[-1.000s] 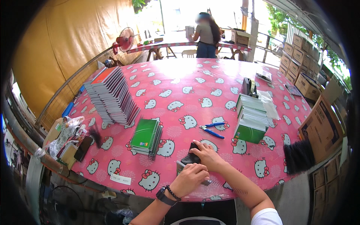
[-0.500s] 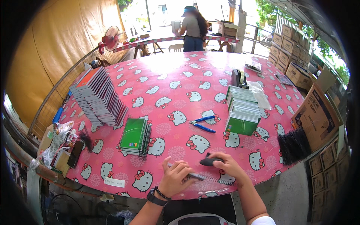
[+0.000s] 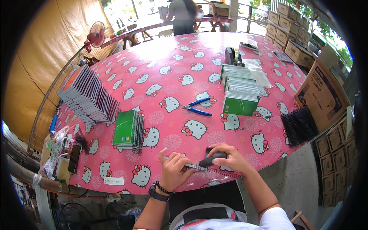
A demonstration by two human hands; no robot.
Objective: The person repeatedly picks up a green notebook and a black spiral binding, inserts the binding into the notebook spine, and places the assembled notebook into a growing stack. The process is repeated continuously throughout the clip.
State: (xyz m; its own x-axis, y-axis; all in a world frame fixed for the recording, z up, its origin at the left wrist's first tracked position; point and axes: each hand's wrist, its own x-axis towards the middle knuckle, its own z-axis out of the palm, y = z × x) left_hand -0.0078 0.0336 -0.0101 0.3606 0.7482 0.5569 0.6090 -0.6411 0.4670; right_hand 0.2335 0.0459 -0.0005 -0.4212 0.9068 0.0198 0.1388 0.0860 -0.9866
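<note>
Near the front edge of the table, my left hand [image 3: 175,168] is closed around a thin notebook [image 3: 196,167] held edge-on, mostly hidden by my fingers. A dark spiral binding coil [image 3: 225,173] stretches from the notebook's edge to the right, below my right hand. In my right hand [image 3: 231,158] is a black hand-held tool [image 3: 209,160] with a rounded body; its exact kind is not clear. The tool's lower end meets the notebook's edge where the coil starts. Ahead lie blue-handled cutting pliers [image 3: 200,111], open and untouched.
Left stand a tall stack of spiral notebooks [image 3: 90,97] and a short green one [image 3: 124,128]. Right are a row of green notebooks [image 3: 240,104], a tape dispenser [image 3: 231,56], a bundle of black coils [image 3: 299,125] and a carton [image 3: 320,97]. A person [image 3: 183,17] stands beyond.
My right hand has brought the black tool down and left onto the notebook's edge. My left hand has shifted slightly left and up. The whole view has tilted downward.
</note>
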